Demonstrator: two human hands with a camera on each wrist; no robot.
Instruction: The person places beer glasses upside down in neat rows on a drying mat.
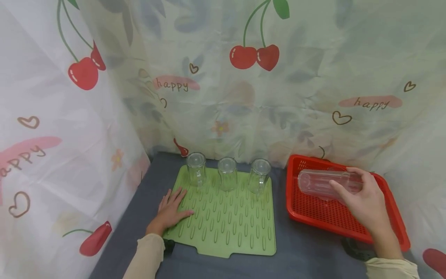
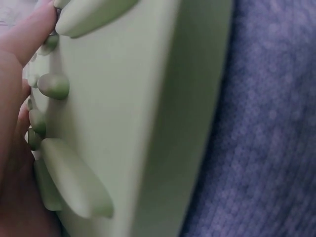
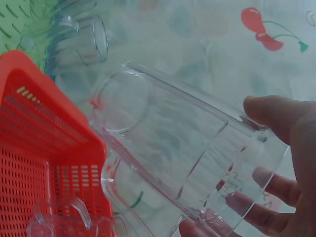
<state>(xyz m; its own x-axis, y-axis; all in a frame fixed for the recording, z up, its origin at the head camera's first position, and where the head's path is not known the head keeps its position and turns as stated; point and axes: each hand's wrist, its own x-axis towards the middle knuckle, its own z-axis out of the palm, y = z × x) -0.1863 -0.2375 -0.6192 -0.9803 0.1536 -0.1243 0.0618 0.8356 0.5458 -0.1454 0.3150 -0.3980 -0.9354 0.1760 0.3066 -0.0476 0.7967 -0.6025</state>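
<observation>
My right hand [image 1: 369, 203] holds a clear glass mug [image 1: 315, 185] tilted onto its side above the red basket [image 1: 290, 193]. In the right wrist view, thumb and fingers grip the mug near its rim, base pointing away. Another clear glass mug [image 3: 74, 224] lies in the basket, only partly visible. My left hand [image 1: 170, 211] rests with spread fingers on the left edge of the green ribbed drying mat [image 1: 223, 223]. Along the mat's back edge stand three upside-down glass mugs: left [image 1: 196, 172], middle [image 1: 227, 176] and right [image 1: 259, 178].
A dark grey cloth [image 1: 296, 248] covers the table. Printed curtains [image 1: 216, 97] hang close behind and at both sides. The basket stands right of the mat, with a strip of table between them. A dark object [image 1: 357, 248] lies beneath my right forearm.
</observation>
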